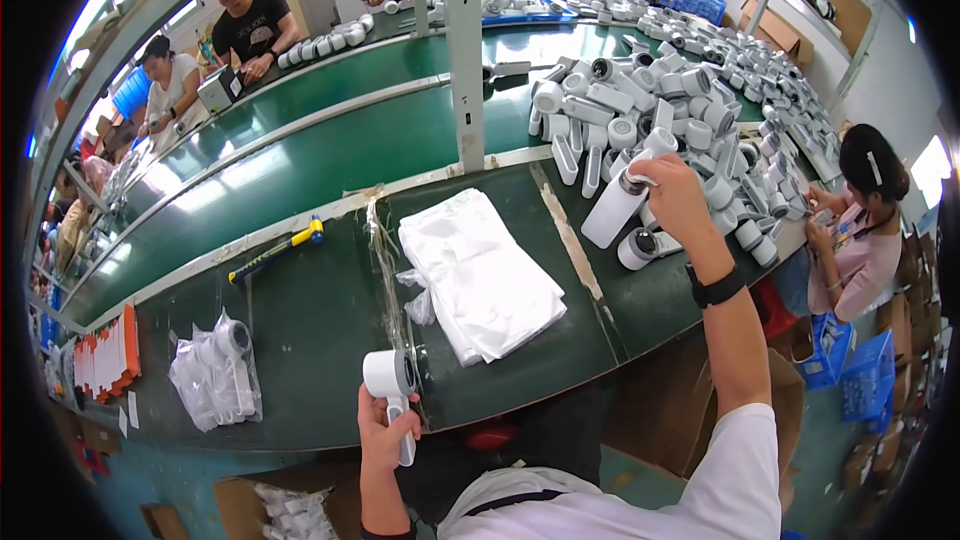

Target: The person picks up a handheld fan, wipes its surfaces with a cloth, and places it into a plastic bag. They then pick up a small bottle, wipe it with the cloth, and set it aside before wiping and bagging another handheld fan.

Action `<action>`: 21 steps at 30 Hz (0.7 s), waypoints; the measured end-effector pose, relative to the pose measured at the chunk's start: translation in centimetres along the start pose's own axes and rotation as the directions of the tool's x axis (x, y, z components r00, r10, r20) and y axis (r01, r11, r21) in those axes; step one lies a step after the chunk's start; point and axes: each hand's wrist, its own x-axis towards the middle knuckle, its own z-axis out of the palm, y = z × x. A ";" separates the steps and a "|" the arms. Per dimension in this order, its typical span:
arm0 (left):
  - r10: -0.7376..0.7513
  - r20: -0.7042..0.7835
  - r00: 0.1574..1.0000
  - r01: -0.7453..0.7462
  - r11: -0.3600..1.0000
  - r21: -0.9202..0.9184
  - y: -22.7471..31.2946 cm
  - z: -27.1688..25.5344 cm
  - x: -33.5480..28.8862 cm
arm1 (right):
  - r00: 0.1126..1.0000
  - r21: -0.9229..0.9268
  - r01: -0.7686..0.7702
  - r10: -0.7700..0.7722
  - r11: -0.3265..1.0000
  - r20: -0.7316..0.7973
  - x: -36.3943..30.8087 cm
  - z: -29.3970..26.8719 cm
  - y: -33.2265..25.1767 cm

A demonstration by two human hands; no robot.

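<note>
Dark green, the tabletop (320, 340) spreads beyond our left grip (380, 432). We see a heap of white-and-grey devices (612, 97) beyond our right grip (675, 197), and stacked white bags (480, 275) between the 2 grips. Our left grip clasps a white device (383, 374) by its handle, head up; our right grip pinches a white cylinder (608, 215).

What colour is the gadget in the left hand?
The gadget is mostly white, with one dark round end; best seen in the head view.
</note>
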 end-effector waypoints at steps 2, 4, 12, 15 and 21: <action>-0.019 -0.004 1.000 0.019 0.999 0.028 0.2 0.1 0.0 | 1.000 -0.008 -0.008 0.007 1.000 -0.026 -0.5 0.5 0.8; 0.022 0.034 0.999 -0.022 1.000 0.022 0.1 0.3 0.0 | 0.995 0.027 0.037 -0.034 0.999 -0.098 -1.1 1.0 1.4; 0.024 0.033 0.999 -0.024 1.000 0.005 -0.1 -0.1 0.1 | 0.998 0.021 0.005 -0.003 1.000 -0.070 -0.9 0.5 0.9; 0.028 0.037 0.999 -0.030 0.999 0.035 -0.1 0.0 0.1 | 0.950 0.270 -0.285 0.308 0.920 -0.047 -1.0 -0.4 0.1; 0.038 0.053 0.998 -0.041 0.997 0.068 -0.1 0.0 0.2 | 0.781 0.954 -0.296 0.566 -0.041 0.266 -5.1 0.0 -3.9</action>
